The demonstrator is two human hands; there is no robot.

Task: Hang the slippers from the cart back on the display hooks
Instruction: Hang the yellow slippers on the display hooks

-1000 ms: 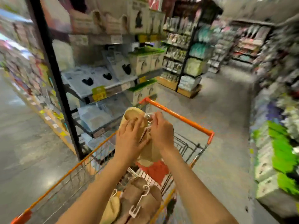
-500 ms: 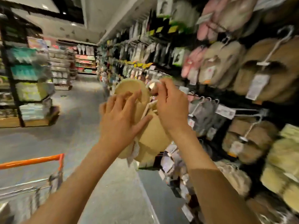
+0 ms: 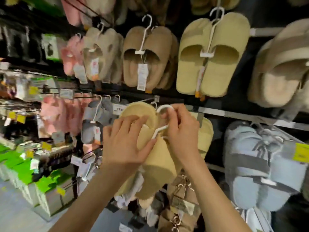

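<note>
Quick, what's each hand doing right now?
Left hand: open, fingers spread flat against the pale yellow fuzzy slippers.
Right hand: pinching the white plastic hanger hook on the slippers.

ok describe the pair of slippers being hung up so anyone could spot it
On the slipper wall, below the top row's big yellow open-toe pair, both hands hold a yellow closed-toe pair. Its white plastic hanger hook is pinched by the right hand, not yet on a peg.

A shop, in its footwear aisle: a dark display wall [image 3: 237,91] carries rows of slippers on white plastic hangers [image 3: 211,30], each pair with a paper tag [image 3: 142,76]. Yellow labels [image 3: 301,152], probably price tickets, sit along the rail at the right edge.
</note>
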